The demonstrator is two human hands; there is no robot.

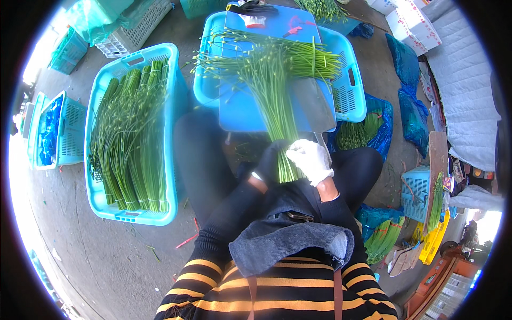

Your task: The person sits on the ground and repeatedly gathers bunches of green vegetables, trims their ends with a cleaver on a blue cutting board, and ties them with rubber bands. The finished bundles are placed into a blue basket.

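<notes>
My left hand (273, 162), in a dark glove, is closed around the lower stems of a bunch of green flowering chive stalks (276, 108). My right hand (310, 160), in a white glove, grips the same stems from the other side, near their cut ends. The budded tops spread over a blue board (240, 116). Across the board's far part lies another bundle of stalks (314, 60), with a tie of stems round it. A broad metal blade (314, 100) rests on the board right of the held bunch, its handle end beside my right hand.
A turquoise crate (173, 120) full of tied bundles stands at left. Another turquoise crate (358, 92) is under the board. A knit glove (254, 21) and a red-handled tool (294, 31) lie on the board's far end. Blue bags (386, 116) with stalks lie at right.
</notes>
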